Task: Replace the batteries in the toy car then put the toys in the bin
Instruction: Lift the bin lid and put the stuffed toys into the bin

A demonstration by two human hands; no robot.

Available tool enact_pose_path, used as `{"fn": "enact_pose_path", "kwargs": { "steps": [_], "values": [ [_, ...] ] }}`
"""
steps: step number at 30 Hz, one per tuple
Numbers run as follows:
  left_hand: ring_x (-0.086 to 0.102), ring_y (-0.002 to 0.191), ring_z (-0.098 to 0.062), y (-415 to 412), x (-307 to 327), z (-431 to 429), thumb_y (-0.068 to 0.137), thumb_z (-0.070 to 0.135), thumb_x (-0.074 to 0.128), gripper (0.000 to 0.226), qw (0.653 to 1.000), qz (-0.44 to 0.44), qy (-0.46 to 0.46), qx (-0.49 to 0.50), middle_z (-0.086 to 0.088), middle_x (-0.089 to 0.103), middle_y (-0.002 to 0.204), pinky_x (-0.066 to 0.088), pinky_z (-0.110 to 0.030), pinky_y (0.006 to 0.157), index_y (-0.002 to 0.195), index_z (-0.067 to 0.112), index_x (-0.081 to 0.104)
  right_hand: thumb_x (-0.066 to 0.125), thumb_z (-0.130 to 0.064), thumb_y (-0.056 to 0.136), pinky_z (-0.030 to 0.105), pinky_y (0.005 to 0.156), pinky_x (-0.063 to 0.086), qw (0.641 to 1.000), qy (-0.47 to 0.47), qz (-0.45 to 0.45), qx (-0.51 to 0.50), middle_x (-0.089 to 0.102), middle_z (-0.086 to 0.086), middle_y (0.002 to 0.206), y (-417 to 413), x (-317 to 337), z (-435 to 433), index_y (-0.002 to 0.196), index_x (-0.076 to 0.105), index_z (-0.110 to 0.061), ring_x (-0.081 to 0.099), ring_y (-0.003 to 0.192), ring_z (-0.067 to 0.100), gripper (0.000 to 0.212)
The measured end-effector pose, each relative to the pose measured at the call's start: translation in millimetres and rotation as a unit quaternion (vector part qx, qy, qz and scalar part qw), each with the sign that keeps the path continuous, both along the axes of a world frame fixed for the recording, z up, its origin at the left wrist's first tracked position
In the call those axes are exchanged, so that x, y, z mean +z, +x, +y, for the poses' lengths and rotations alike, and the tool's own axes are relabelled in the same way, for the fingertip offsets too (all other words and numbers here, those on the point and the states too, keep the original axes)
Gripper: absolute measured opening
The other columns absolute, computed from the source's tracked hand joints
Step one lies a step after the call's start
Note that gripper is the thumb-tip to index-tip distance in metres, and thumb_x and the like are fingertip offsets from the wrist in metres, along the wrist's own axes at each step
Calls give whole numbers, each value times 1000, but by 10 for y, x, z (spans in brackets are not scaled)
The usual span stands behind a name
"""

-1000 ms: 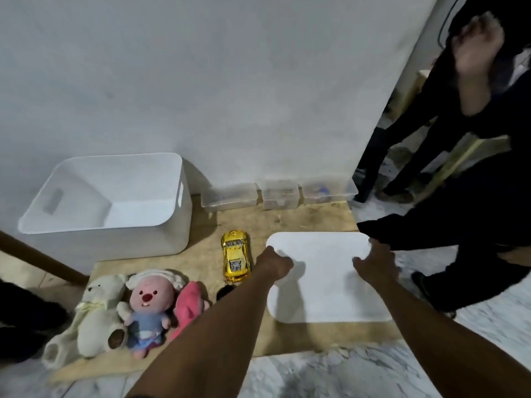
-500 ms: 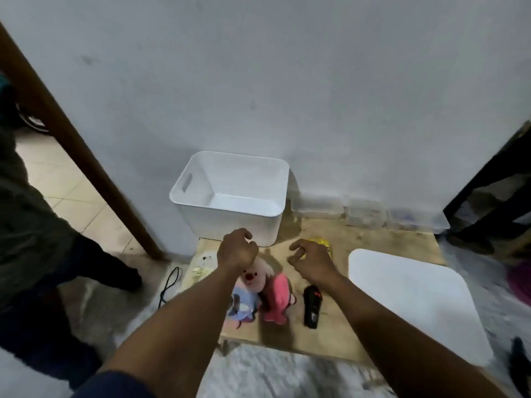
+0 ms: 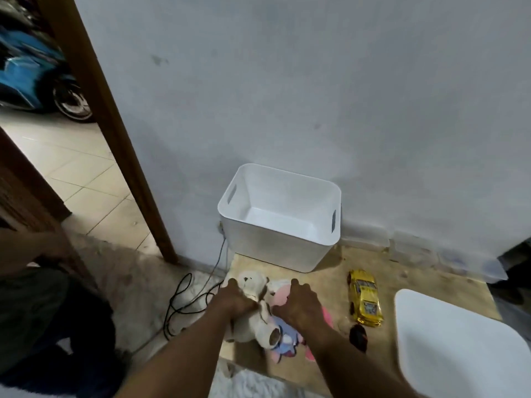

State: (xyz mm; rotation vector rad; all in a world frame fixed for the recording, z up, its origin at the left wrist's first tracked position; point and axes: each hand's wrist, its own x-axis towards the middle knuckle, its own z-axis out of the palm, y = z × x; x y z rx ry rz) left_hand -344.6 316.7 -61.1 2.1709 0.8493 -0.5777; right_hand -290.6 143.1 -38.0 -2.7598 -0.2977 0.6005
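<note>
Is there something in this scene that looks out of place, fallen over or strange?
Mostly no. The plush toys lie in a heap under both hands, not standing. A black cable lies in loose loops on the floor left of the board. The yellow toy car stands on its wheels, and the white bin is upright and empty.

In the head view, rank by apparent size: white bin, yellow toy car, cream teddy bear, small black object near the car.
1. white bin
2. cream teddy bear, partly covered by the left hand
3. yellow toy car
4. small black object
</note>
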Motion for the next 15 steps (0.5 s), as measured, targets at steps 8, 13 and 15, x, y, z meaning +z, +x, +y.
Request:
{"fn": "enact_pose_path", "kwargs": {
  "steps": [8, 13, 15],
  "values": [
    [61, 115, -29, -82, 220, -24, 57, 54, 72, 92, 996, -82, 2, 40, -5, 63, 128, 51, -36, 93, 137, 27, 37, 60, -71, 60, 42, 85, 53, 995, 71, -61, -38, 47, 0, 115, -107, 67, -18, 124, 38, -38, 57, 103, 28, 76],
    [67, 95, -27, -195, 792, 206, 57, 57, 72, 76, 953, -297, 0, 59, 4, 71, 108, 57, -38, 81, 124, 44, 40, 71, -65, 64, 31, 73, 58, 952, 194, -234, -23, 41, -6, 135, -213, 502, -28, 137, 35, -39, 58, 98, 17, 86],
    [68, 94, -28, -158, 1050, 296, 57, 58, 70, 75, 935, -349, 8, 62, 3, 73, 104, 57, -40, 80, 124, 41, 43, 80, -55, 62, 17, 65, 50, 926, 254, -280, -22, 45, -4, 134, -207, 735, 26, 137, 40, -33, 53, 96, 10, 88]
  ]
}}
